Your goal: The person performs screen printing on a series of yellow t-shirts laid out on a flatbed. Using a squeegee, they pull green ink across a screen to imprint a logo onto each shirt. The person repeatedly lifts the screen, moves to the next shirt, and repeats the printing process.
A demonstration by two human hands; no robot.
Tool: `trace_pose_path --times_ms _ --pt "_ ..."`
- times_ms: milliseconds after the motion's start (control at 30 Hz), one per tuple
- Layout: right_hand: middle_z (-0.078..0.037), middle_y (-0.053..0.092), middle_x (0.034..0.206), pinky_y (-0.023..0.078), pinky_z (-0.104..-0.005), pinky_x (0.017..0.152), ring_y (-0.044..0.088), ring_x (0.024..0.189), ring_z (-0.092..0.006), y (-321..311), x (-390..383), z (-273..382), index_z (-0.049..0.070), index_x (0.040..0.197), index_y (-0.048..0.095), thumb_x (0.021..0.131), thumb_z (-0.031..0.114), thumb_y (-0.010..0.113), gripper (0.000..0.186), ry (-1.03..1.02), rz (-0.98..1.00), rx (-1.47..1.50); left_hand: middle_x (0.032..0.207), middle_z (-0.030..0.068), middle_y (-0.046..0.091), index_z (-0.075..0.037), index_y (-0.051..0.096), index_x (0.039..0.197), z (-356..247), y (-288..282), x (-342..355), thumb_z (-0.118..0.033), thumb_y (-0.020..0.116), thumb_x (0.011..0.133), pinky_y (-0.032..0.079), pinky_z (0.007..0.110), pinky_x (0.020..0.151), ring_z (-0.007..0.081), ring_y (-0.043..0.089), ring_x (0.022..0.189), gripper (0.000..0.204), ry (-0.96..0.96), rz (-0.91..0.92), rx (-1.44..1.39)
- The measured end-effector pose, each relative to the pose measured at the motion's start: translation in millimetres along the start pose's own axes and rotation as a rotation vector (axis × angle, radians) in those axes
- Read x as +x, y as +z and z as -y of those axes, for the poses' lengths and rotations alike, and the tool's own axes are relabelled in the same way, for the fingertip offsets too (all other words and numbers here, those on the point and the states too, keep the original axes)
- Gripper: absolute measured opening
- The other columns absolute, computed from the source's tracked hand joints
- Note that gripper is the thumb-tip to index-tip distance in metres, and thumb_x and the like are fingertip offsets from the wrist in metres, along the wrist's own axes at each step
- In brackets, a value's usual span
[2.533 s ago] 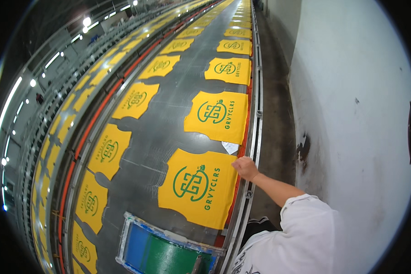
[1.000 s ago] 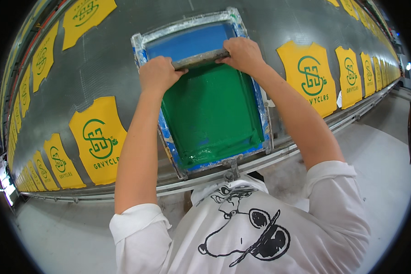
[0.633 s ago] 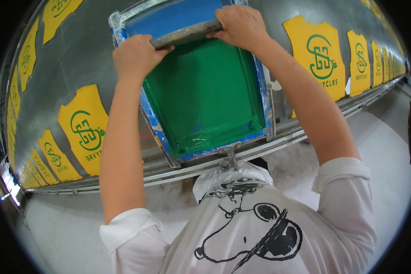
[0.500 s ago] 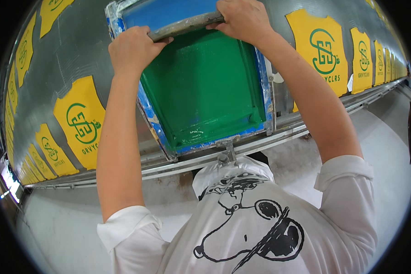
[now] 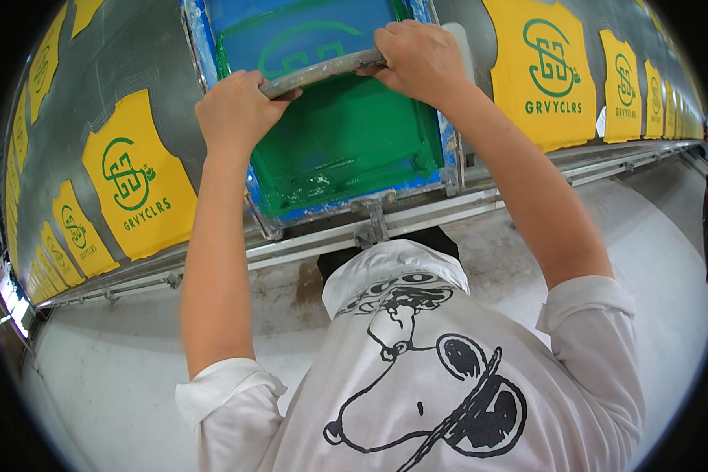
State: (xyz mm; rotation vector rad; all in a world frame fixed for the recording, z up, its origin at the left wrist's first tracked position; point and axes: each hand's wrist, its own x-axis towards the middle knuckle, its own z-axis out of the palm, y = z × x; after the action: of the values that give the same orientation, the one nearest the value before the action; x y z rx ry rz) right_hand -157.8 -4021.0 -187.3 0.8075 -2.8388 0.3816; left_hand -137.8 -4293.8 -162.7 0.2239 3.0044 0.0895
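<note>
A squeegee (image 5: 322, 72) with a long, worn bar handle stands across a screen-printing frame (image 5: 370, 194) whose rim is blue and stained. My left hand (image 5: 240, 112) is closed round the handle's left end, and my right hand (image 5: 421, 64) grips the right end. Wet green ink (image 5: 346, 138) covers the mesh on my side of the squeegee. Beyond it the mesh is blue, and part of a curved green design (image 5: 311, 38) shows there. The squeegee's blade cannot be made out.
Yellow shirt-shaped fabric pieces (image 5: 138, 177) with green prints lie in rows along the grey table (image 5: 185, 118); more pieces (image 5: 547, 79) are on the right. A metal rail (image 5: 307, 250) runs along the near edge, with a bracket (image 5: 374, 224) at the frame. Pale floor (image 5: 126, 370) lies below.
Both hands have drawn the squeegee nearer to the frame's close edge. More blue mesh and part of the design now show beyond it. The whole view has shifted slightly.
</note>
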Motion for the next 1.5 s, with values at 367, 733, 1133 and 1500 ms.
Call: trace_pose_path --times_ms 367,733,1133,1500 --pt "-0.004 0.063 0.081 0.049 -0.0385 0.07 0.066 0.082 -0.0238 -24.2 -108.7 60.3 0.01 0.081 0.064 0.067 0.028 0.087 0.032 0.014 0.124 0.059 0.088 0.0013 0.07 -0.015 0.074 0.082 -31.3 19.8 -129.9 -0.046 0.087 0.068 0.056 0.044 0.069 0.025 0.07 0.087 0.037 -0.046 0.025 -0.075" --pt "-0.004 0.06 0.089 0.046 -0.0378 0.078 0.06 0.091 -0.024 -41.7 -145.1 81.1 0.01 0.089 0.062 0.069 0.021 0.085 0.032 -0.001 0.021 0.126 0.094 0.0036 0.069 -0.012 0.074 0.095 -29.9 9.3 -166.2 -0.026 0.083 0.073 0.053 0.042 0.078 0.028 0.067 0.091 0.027 0.179 -0.127 -0.199" --pt "-0.005 0.06 0.087 0.047 -0.039 0.078 0.061 0.09 -0.0253 -43.6 -163.1 84.4 0.01 0.089 0.062 0.072 0.026 0.084 0.032 -0.025 0.013 0.151 0.089 0.0068 0.065 -0.007 0.066 0.091 -33.9 11.6 -190.6 -0.037 0.084 0.077 0.052 0.042 0.073 0.0293 0.066 0.085 0.037 0.234 -0.187 -0.23" --pt "-0.017 0.073 0.092 0.054 -0.0461 0.078 0.07 0.093 -0.0371 -42.7 -61.3 33.7 0.002 0.097 0.073 0.081 0.061 0.077 0.061 0.163 0.771 0.265 0.086 0.017 0.074 -0.003 0.078 0.093 -14.3 -9.8 -77.6 -0.082 0.076 0.064 0.056 0.046 0.079 0.0345 0.072 0.086 0.084 0.129 0.496 -0.281"
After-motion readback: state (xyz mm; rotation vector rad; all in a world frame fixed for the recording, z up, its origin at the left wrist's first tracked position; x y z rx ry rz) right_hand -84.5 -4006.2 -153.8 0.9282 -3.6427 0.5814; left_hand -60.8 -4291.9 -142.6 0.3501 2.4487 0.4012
